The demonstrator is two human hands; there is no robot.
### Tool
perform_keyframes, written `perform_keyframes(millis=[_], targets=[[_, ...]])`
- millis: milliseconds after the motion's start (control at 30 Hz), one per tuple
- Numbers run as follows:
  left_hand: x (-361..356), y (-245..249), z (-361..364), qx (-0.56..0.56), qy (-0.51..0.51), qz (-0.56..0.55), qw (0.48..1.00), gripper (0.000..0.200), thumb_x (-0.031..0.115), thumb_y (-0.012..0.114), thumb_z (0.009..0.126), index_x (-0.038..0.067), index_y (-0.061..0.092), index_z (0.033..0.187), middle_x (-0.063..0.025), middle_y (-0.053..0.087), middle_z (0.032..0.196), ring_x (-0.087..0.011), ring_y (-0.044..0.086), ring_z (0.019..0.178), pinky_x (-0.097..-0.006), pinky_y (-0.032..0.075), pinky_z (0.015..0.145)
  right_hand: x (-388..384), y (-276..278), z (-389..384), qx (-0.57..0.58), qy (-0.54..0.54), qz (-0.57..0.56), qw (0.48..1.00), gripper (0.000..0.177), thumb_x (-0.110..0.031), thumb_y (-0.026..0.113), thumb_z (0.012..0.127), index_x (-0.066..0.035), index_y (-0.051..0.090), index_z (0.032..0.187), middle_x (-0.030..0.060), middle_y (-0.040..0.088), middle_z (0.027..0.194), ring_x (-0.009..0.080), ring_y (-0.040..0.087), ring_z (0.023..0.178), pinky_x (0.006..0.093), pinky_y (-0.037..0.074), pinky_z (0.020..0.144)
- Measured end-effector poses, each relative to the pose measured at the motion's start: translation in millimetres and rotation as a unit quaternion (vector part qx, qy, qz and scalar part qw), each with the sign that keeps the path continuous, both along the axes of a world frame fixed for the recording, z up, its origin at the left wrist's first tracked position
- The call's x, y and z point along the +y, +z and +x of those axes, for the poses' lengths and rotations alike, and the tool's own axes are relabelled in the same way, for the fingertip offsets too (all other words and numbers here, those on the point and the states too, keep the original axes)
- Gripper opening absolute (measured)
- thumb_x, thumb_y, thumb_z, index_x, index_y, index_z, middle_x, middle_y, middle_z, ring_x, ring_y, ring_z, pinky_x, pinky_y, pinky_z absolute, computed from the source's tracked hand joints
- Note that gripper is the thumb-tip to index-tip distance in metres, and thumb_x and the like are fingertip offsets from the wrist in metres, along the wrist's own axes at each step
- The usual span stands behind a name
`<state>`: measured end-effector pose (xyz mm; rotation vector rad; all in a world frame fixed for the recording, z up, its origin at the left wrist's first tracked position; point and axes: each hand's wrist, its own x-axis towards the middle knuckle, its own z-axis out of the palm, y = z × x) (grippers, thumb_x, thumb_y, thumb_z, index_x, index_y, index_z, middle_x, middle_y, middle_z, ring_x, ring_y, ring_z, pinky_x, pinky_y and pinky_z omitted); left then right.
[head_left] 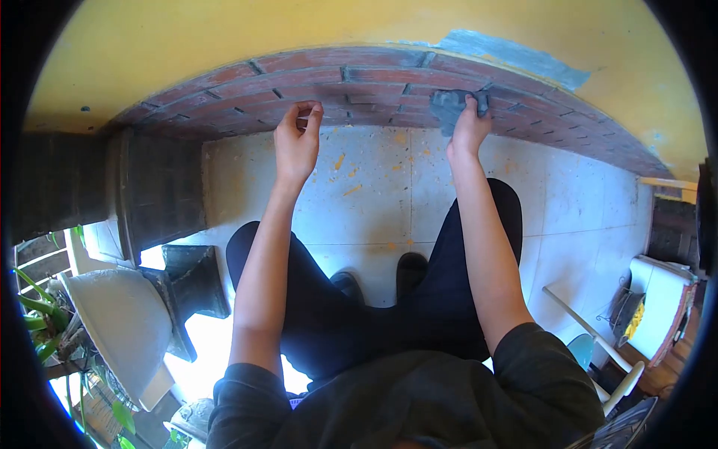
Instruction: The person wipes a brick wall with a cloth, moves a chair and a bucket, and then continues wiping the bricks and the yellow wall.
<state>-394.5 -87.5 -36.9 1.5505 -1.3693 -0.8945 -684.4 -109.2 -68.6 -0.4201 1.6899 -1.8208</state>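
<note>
My right hand is closed on a crumpled grey cloth, which lies against the low band of red brick wall. To the left, my left hand hovers in front of the same bricks, apart from the cloth. Its fingers are curled and the thumb meets them in a loose pinch. Whatever sits between those fingertips, if anything, is too small to make out. Dark grooves run between the bricks, and the yellow plaster above them has a grey-blue bare patch on the upper right.
Pale floor tiles with yellow-orange flecks lie under my bent knees. A dark pillar base stands at the left, with a white planter and green plants below it. At the right are a pale pole and a white box-like object.
</note>
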Motion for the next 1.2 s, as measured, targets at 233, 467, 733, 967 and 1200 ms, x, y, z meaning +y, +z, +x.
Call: perform_keyframes(millis=[233,467,733,967,1200], targets=[[-3,-11,-6,-0.002,0.003,-0.026,1.000,0.033,0.026,0.064,0.099,-0.001,0.066,0.119,-0.0114,0.073,0.104,-0.0149,0.064,0.071,-0.0322,0.052,0.069,-6,-23,76,0.225,0.034,-0.035,0.973,0.035,-0.020,0.065,0.097,0.003,0.059,0.124,0.0159,0.067,0.114,0.0253,0.062,0.106,0.0389,0.047,0.095],[-5,-13,6,0.002,0.011,0.009,1.000,0.036,0.026,0.062,0.102,-0.003,0.064,0.123,-0.0114,0.071,0.109,-0.0161,0.066,0.087,-0.0292,0.051,0.079,14,-146,85,-0.196,0.129,0.183,0.955,0.026,-0.014,0.058,0.100,0.001,0.059,0.120,0.0170,0.068,0.119,0.0302,0.071,0.104,0.0410,0.059,0.085],[4,-10,16,0.008,0.016,-0.002,1.000,0.035,0.026,0.062,0.101,-0.003,0.064,0.122,-0.0118,0.070,0.109,-0.0158,0.064,0.084,-0.0306,0.052,0.078,-33,-199,13,-0.457,0.071,0.031,0.886,0.037,0.003,0.038,0.097,-0.001,0.051,0.131,0.0197,0.060,0.131,0.0365,0.063,0.117,0.0541,0.057,0.096],[0,-13,19,0.008,0.031,-0.012,0.999,0.035,0.026,0.064,0.100,-0.002,0.065,0.120,-0.0111,0.072,0.106,-0.0141,0.061,0.072,-0.0313,0.051,0.070,-31,-17,22,-0.504,0.133,0.016,0.853,0.036,0.007,0.036,0.097,0.009,0.045,0.131,0.0285,0.054,0.131,0.0442,0.055,0.125,0.0632,0.048,0.108],[-9,-8,8,0.031,0.022,-0.045,0.998,0.034,0.025,0.063,0.100,-0.003,0.066,0.118,-0.0118,0.072,0.104,-0.0137,0.061,0.072,-0.0314,0.051,0.070,33,119,-52,-0.366,0.185,-0.061,0.910,0.030,0.003,0.043,0.098,0.015,0.047,0.125,0.0270,0.058,0.127,0.0372,0.057,0.125,0.0494,0.051,0.106]])
